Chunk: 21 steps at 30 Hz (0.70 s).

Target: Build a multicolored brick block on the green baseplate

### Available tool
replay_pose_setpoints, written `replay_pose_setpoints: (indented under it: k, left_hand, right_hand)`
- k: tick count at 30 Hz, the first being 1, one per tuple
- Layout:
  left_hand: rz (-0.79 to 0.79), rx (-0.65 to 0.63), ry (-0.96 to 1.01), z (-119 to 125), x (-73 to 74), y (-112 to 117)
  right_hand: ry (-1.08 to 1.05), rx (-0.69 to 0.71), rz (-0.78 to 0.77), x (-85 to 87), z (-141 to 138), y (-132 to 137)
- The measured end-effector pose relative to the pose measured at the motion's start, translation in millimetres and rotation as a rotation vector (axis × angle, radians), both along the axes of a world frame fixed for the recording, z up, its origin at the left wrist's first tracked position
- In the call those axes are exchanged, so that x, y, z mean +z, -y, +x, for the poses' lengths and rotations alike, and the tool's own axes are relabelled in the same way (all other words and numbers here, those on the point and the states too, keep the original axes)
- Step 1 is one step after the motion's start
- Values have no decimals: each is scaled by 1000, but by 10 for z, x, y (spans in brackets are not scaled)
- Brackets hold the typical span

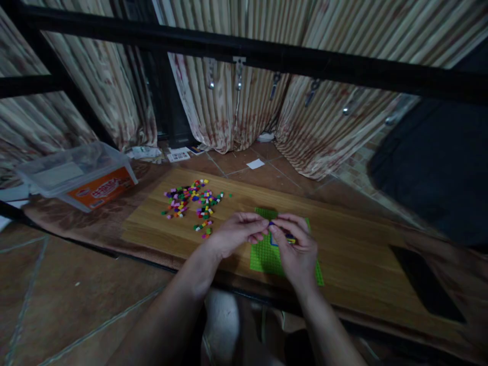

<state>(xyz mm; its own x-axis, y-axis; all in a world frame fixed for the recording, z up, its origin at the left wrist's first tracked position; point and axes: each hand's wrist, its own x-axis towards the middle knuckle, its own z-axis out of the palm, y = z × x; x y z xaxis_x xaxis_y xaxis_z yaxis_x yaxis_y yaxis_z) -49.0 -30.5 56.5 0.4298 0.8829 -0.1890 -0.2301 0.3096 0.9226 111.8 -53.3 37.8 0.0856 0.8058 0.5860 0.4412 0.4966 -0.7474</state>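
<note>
Both hands meet over a green studded baseplate [265,257] on the wooden board. Between the fingertips of my left hand [240,230] and my right hand [299,249] is a small dark blue or purple toy brick [271,223]. The fingers of each hand are closed in a pinch around it. Below them, a blue outline of bricks [273,241] shows on the baseplate, partly covered by my right hand. Some yellow and dark bricks [290,238] show beside my right fingers; I cannot tell whether they are held or fixed to the plate.
A loose pile of small coloured bricks [190,201] lies on the wooden board [354,254] to the left. A clear plastic box [80,173] with an orange label stands further left. A flat black object [427,282] lies at the right end. Striped curtains [236,101] hang behind.
</note>
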Motion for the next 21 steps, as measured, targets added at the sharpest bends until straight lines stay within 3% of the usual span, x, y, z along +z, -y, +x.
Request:
replay_pose_setpoints:
  k: [9, 21]
  left_hand:
    - [-115, -83, 104, 304, -111, -39]
    - [-16, -21, -113, 443, -157, -34]
  right_hand:
    - [1, 70, -40, -7, 298, 52]
    - [157, 95, -98, -8, 484, 30]
